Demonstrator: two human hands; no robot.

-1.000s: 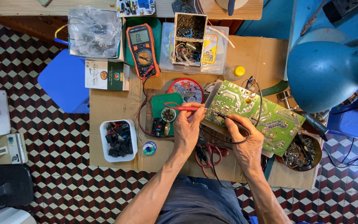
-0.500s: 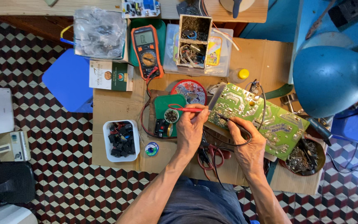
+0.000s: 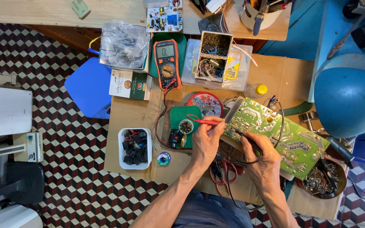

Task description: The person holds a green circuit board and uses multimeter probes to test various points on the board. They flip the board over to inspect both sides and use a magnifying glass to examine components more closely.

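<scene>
**Two probes on a green board**

The left hand [image 3: 206, 141] has its fingers pinched on a thin red probe [image 3: 203, 121], which lies level and points toward the green circuit board [image 3: 275, 135]. The right hand [image 3: 263, 158] has its fingers wrapped round a black probe [image 3: 246, 140], tip down on the board's near left edge, just beyond its fingertips. The board is flat, shiny with solder tracks, and lies tilted across the cardboard-covered desk [image 3: 127, 116].

Left of the left fingers sits a green soldering stand [image 3: 181, 122] with a tuft of brass wool. Further left is a white plastic tub [image 3: 134, 147] of small black parts. Beyond the fingers stand an orange-and-black multimeter [image 3: 167, 63] and a round red tin lid [image 3: 204, 103], and left of the meter lies a flat green-and-white box [image 3: 128, 85] under a crinkled clear bag [image 3: 123, 44]. A glossy blue lamp shade [image 3: 349, 99] hangs to the right.
</scene>
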